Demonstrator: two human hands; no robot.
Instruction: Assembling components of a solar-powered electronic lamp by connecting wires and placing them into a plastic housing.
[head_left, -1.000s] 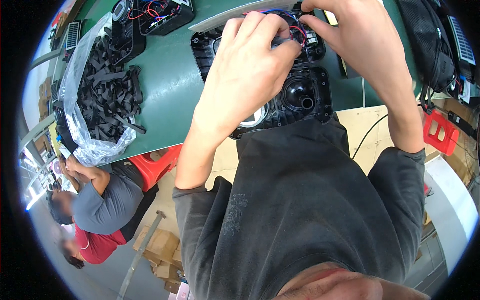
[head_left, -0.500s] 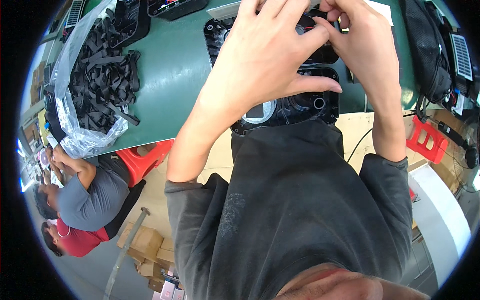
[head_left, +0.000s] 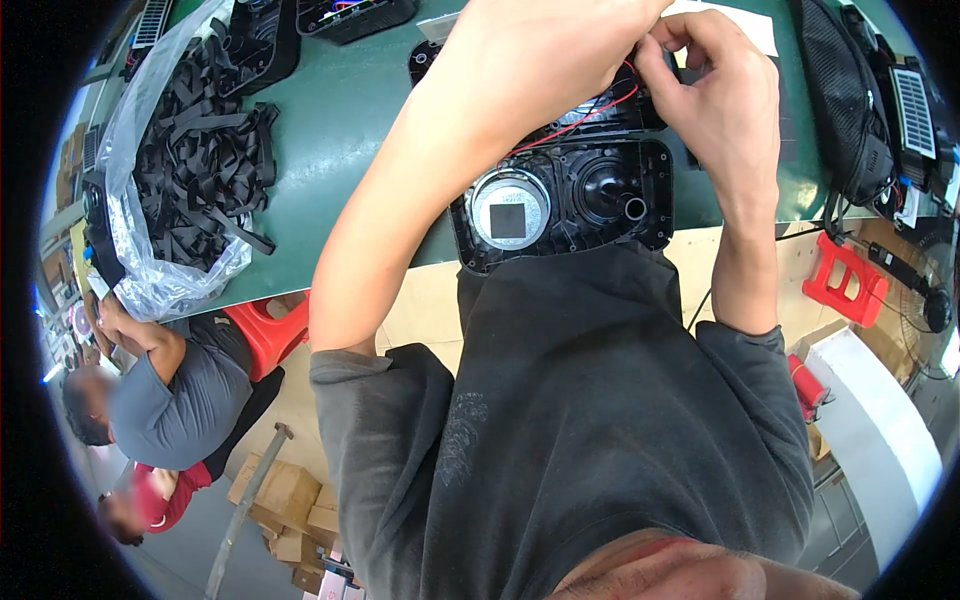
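Observation:
In front of my body lies a black plastic housing half (head_left: 585,250) holding a round silver speaker (head_left: 510,215) with a dark square on it. Red wire (head_left: 605,108) runs from the speaker's side up toward my hands. Behind it is a second black housing part (head_left: 640,118), mostly covered by my left hand (head_left: 575,50). That hand reaches over it at the top edge, its fingers hidden or cut off. Close beside it, my right hand (head_left: 718,90) has its fingers curled in and its thumb near the left hand's fingers. Whatever it pinches is too hidden to name.
At the left of the green table (head_left: 330,150), a clear plastic bag (head_left: 130,215) holds black straps (head_left: 205,160). Black casings (head_left: 265,50) stand behind. A white sheet (head_left: 740,30) and a black mesh bag (head_left: 845,110) are at right. Two people sit at far left.
My left hand has moved up and away from the near housing half, uncovering the speaker and red wire. Its outstretched thumb is now out of sight. My right hand has shifted slightly left.

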